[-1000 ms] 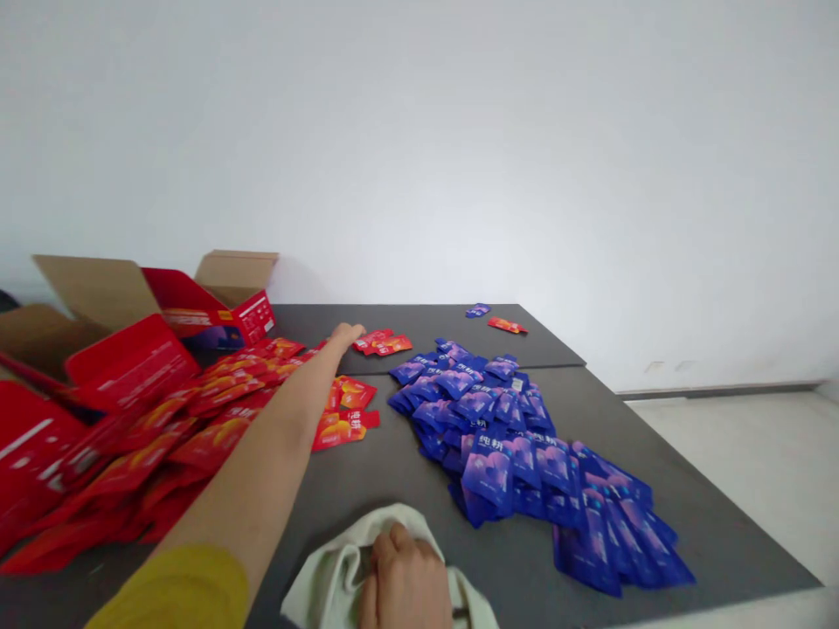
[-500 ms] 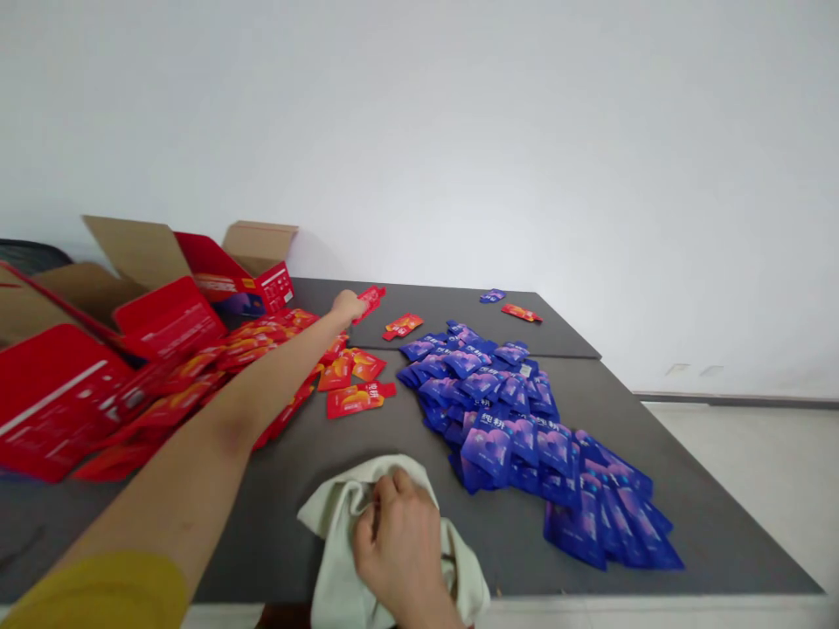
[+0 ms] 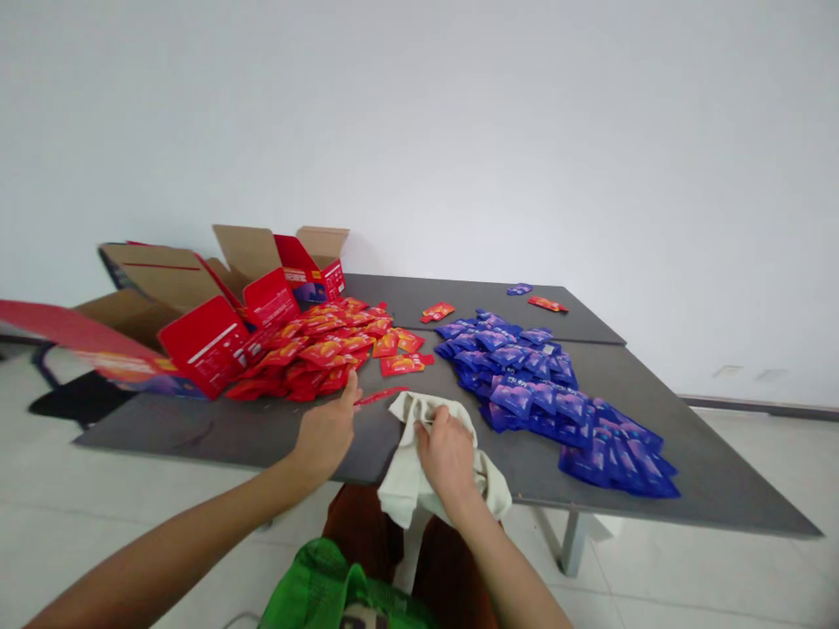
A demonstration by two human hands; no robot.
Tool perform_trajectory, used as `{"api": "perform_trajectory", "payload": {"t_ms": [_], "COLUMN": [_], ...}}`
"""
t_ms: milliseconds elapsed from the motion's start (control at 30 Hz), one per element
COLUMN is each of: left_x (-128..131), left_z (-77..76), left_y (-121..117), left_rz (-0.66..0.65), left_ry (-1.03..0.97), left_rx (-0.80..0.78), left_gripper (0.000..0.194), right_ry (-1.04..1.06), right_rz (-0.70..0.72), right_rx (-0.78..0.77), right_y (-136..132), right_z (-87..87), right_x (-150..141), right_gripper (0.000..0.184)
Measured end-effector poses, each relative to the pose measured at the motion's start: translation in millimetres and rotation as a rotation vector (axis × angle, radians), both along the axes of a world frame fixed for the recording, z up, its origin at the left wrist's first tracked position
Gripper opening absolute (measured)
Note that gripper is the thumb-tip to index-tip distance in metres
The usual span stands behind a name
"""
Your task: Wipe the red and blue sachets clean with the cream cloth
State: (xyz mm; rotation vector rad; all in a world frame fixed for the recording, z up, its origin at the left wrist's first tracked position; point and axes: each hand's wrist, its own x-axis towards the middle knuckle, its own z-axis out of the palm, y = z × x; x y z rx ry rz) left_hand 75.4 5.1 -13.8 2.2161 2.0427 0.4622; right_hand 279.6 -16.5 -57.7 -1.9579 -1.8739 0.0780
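My left hand (image 3: 326,430) is closed on a red sachet (image 3: 381,396), held edge-on just above the dark grey table (image 3: 688,445), right beside a pale cloth bag (image 3: 419,454) that hangs over the front edge. My right hand (image 3: 447,451) grips the top of that bag. A heap of red sachets (image 3: 321,349) lies left of centre. A long spread of blue sachets (image 3: 544,393) lies to the right.
Open red cardboard boxes (image 3: 216,306) with raised flaps stand at the table's left end. A single red sachet (image 3: 437,311) and two more loose ones (image 3: 534,295) lie near the far edge. A green bag (image 3: 328,594) sits below me. White wall behind.
My left arm has pulled back from the far side of the table with a red sachet to the cloth bag. The view has backed away from the table.
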Motion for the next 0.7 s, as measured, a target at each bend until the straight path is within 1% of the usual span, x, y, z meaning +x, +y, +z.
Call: {"api": "perform_trajectory", "payload": {"t_ms": [67,100,167,200,267,333,400,433,500,567,633,700], "left_x": [-6,-9,-13,-14,-13,-10,-5,-3,1,4,5,4], "left_z": [-30.3,-44.5,-68.7,-77.7,-87.5,-85.9,-74.7,-66.6,-49.4,-35.1,-27.3,-26.0], "left_y": [-19,-27,-38,-43,-49,-53,-57,-60,-64,-67,-67,-63], "left_rz": [-0.015,-0.044,-0.137,-0.187,-0.253,-0.3,-0.346,-0.361,-0.352,-0.327,-0.329,-0.342], "left_ry": [0.008,-0.016,-0.048,-0.06,-0.078,-0.064,-0.007,0.032,0.112,0.168,0.195,0.195], "left_rx": [0.204,0.287,0.438,0.483,0.509,0.462,0.345,0.266,0.119,0.041,0.019,0.018], "left_gripper": [0.049,0.044,0.032,0.027,0.028,0.03,0.029,0.028,0.027,0.027,0.024,0.022], "right_ry": [0.082,0.129,0.213,0.242,0.268,0.25,0.181,0.133,0.034,-0.038,-0.085,-0.125], "right_rz": [-0.025,-0.023,-0.018,-0.02,-0.016,0.031,0.151,0.225,0.356,0.433,0.459,0.399], "right_rx": [-0.04,-0.039,0.016,0.057,0.146,0.224,0.263,0.262,0.224,0.197,0.203,0.207], "right_y": [-2,-3,-4,-5,-5,-4,-4,-5,-9,-12,-12,-6], "right_z": [5.0,10.0,24.4,33.0,49.6,59.8,58.9,54.1,38.4,20.5,7.1,1.1], "right_x": [3,5,7,6,0,-12,-28,-37,-54,-66,-71,-69], "right_gripper": [0.022,0.022,0.023,0.025,0.028,0.03,0.028,0.027,0.026,0.029,0.032,0.031]}}
